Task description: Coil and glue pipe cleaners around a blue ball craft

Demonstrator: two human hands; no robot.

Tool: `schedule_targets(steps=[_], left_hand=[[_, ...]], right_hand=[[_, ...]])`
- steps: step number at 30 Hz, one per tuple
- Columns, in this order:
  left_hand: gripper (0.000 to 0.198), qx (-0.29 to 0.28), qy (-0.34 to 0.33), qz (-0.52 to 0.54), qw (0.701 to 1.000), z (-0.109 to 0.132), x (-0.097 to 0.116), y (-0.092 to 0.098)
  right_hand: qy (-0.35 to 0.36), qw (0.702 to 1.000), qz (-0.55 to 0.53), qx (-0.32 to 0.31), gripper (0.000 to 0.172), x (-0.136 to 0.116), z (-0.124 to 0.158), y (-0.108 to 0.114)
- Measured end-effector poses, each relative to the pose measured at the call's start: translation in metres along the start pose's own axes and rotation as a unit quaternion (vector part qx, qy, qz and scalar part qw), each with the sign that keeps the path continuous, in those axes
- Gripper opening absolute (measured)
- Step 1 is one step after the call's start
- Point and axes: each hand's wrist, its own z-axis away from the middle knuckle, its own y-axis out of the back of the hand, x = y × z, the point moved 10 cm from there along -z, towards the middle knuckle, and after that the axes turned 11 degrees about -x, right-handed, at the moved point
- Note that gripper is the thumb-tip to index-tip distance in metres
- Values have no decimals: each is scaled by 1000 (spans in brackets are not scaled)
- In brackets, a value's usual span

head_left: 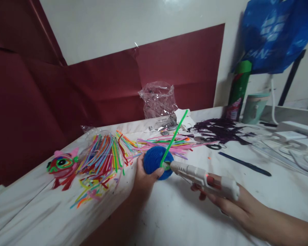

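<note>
My left hand (146, 174) is closed round a blue ball (154, 160) with a ridged, wound-looking surface, its thumb on the near side. From the ball a bright green pipe cleaner (175, 136) sticks up, leaning to the right; its lower end is by my thumb. In my right hand (228, 200) is a white hot glue gun (195, 175) with a small red light showing. The gun's nozzle points left and reaches the ball's right side, close to the foot of the pipe cleaner. Whether the nozzle touches the ball, I cannot tell.
Bundled colourful pipe cleaners (102, 152) and a pink creature figure (63, 165) lie left. Behind the ball are loose pipe cleaners, scissors (213, 147) and purple strands (220, 130). A dark blue strip (243, 163), white cables (287, 153) and a green cup (255, 108) are right.
</note>
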Motion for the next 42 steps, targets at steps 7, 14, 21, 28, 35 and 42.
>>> schedule_targets(steps=[7, 14, 21, 28, 35, 42], left_hand=[[80, 6, -5, -1, 1000, 1, -1, 0], [79, 22, -11, 11, 1000, 2, -2, 1], [87, 19, 10, 15, 1000, -3, -9, 9], [89, 24, 17, 18, 999, -5, -13, 12], [91, -3, 34, 22, 999, -6, -17, 7], [89, 8, 33, 41, 999, -3, -15, 7]], right_hand=[[11, 1000, -21, 5, 19, 3, 2, -2], [2, 1000, -21, 8, 17, 5, 3, -2], [27, 999, 0, 32, 19, 1, 3, 4], [32, 999, 10, 29, 18, -3, 2, 6], [12, 1000, -1, 15, 18, 1, 3, 4], [17, 999, 5, 28, 21, -2, 1, 9]])
